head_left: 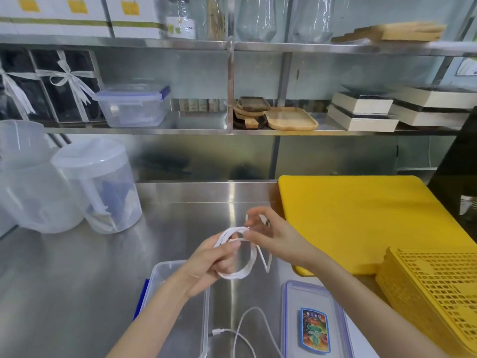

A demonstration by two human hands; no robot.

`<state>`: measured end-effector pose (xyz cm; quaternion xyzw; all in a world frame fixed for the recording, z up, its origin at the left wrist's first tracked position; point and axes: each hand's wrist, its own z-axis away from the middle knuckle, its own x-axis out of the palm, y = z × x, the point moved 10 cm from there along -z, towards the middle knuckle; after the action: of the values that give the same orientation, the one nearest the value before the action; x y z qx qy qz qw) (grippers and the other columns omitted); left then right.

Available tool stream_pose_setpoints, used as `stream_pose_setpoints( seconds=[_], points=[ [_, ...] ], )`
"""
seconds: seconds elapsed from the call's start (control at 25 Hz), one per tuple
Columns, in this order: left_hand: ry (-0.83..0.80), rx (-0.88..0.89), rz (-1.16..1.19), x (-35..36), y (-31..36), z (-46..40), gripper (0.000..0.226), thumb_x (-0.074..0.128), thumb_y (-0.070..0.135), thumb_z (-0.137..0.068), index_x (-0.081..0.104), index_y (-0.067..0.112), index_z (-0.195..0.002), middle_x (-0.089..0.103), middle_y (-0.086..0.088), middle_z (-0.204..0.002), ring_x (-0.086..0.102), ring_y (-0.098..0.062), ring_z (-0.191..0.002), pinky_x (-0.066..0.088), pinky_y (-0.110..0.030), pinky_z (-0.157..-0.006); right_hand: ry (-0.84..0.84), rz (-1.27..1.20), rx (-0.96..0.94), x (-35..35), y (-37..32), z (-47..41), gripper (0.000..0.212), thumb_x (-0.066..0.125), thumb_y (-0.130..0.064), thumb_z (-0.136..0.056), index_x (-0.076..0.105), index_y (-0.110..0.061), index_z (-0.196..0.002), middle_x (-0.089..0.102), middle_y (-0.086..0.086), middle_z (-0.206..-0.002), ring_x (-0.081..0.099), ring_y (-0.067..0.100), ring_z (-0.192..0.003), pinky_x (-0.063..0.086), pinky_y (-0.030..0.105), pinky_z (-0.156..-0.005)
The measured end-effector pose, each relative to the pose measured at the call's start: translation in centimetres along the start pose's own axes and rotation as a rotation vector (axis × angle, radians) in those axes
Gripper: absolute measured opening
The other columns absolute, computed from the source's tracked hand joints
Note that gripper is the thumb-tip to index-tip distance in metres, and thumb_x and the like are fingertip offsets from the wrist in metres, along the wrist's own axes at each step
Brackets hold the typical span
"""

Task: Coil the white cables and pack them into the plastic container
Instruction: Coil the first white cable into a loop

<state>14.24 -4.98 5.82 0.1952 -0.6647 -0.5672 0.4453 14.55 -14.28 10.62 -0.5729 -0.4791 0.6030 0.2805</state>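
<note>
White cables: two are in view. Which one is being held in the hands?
The looped white cable, gripped by the left hand and pinched by the right hand. The loose white cable lies untouched on the steel table.

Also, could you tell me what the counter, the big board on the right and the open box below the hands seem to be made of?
The counter looks like brushed stainless steel: grey, with streaky reflections. The board seems to be matte yellow plastic, uniform in colour with rounded corners. The open box appears to be clear plastic, see-through with a blue clip.

Single head-worn view, looking forward and down, close over steel counter (77, 280)
</note>
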Motion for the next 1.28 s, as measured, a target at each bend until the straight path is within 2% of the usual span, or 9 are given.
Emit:
stream_pose_setpoints(
  seconds=[0.12,0.24,0.48,0.72,0.8,0.92,1.0,1.16,1.28],
  points=[
    [0.005,-0.013,0.028,-0.5,-0.5,-0.1,0.018,0.054,0.011,-0.079,0.065,0.022,-0.070,0.030,0.015,-0.042,0.021,-0.001,-0.035,0.024,-0.014,-0.040,0.029,0.222,-0.059,1.2,0.3,0.5,0.044,0.066,-0.026,-0.080,0.041,-0.026,-0.117,0.051,-0.014,-0.091,0.056,0.006,-0.085,0.047,0.013,-0.072],
    [0.043,-0.053,-0.001,-1.1,-1.4,-0.2,0.007,0.061,0.012,-0.082,0.059,0.015,-0.088,0.030,0.014,-0.043,0.024,-0.001,-0.034,0.028,-0.014,-0.039,0.135,0.207,-0.103,0.3,0.1,0.6,0.025,0.061,-0.021,-0.086,0.044,-0.029,-0.103,0.052,-0.015,-0.084,0.056,0.004,-0.074,0.046,0.009,-0.062],
    [0.130,0.012,-0.443,-2.1,-1.2,0.4,0.013,0.055,0.028,-0.089,0.051,0.016,-0.089,0.052,0.007,-0.060,0.047,-0.011,-0.047,0.044,-0.024,-0.052,0.057,0.182,-0.087,0.3,0.5,0.9,0.013,0.063,-0.032,-0.084,0.053,-0.038,-0.078,0.057,-0.015,-0.070,0.055,-0.004,-0.059,0.044,0.009,-0.051],
    [0.088,-0.001,-0.571,-1.0,-1.3,1.1,0.024,0.047,0.037,-0.090,0.056,0.017,-0.080,0.055,0.008,-0.052,0.050,-0.009,-0.043,0.042,-0.017,-0.047,0.029,-0.166,0.075,-0.5,2.8,0.7,0.017,0.047,-0.041,-0.090,0.054,-0.040,-0.106,0.066,-0.019,-0.097,0.061,0.004,-0.094,0.050,0.016,-0.078],
    [0.132,-0.002,-0.542,-1.5,-1.4,1.3,0.025,0.045,0.032,-0.093,0.056,0.018,-0.076,0.052,0.008,-0.049,0.047,-0.009,-0.041,0.041,-0.016,-0.045,0.118,-0.277,0.159,-0.9,4.0,0.9,0.023,0.037,-0.030,-0.097,0.058,-0.038,-0.101,0.068,-0.019,-0.095,0.062,0.004,-0.091,0.049,0.013,-0.072],
    [0.230,-0.046,-0.555,-2.7,-2.0,1.7,0.032,0.044,0.029,-0.095,0.057,0.023,-0.066,0.048,0.008,-0.046,0.043,-0.009,-0.038,0.038,-0.015,-0.043,0.335,-0.112,0.010,-2.9,3.1,2.2,0.032,0.040,-0.010,-0.096,0.056,-0.037,-0.102,0.068,-0.013,-0.093,0.061,-0.008,-0.076,0.044,0.003,-0.065],
    [0.302,-0.073,-0.571,-3.6,-2.5,2.1,0.034,0.043,0.028,-0.095,0.059,0.024,-0.065,0.045,0.009,-0.044,0.041,-0.008,-0.036,0.036,-0.013,-0.041,0.398,-0.059,-0.038,-3.1,3.0,2.8,0.036,0.046,-0.006,-0.092,0.059,-0.039,-0.095,0.068,-0.012,-0.084,0.062,0.000,-0.069,0.044,0.006,-0.065],
    [0.274,-0.050,-0.368,-3.2,-2.8,2.2,0.029,0.041,0.026,-0.096,0.057,0.013,-0.076,0.042,0.008,-0.044,0.039,-0.008,-0.036,0.033,-0.014,-0.039,0.281,0.081,0.103,-0.1,5.2,2.6,0.024,0.050,-0.005,-0.090,0.064,-0.016,-0.106,0.065,-0.012,-0.074,0.062,-0.003,-0.062,0.042,0.004,-0.063],
    [0.296,-0.022,-0.406,-3.2,-2.5,2.1,0.027,0.041,0.026,-0.096,0.053,0.014,-0.075,0.042,0.010,-0.044,0.039,-0.008,-0.038,0.034,-0.014,-0.041,0.192,0.004,0.208,2.1,6.6,2.8,0.026,0.046,-0.007,-0.091,0.065,-0.012,-0.107,0.069,-0.004,-0.079,0.065,0.001,-0.067,0.049,0.015,-0.068]
  ],
)
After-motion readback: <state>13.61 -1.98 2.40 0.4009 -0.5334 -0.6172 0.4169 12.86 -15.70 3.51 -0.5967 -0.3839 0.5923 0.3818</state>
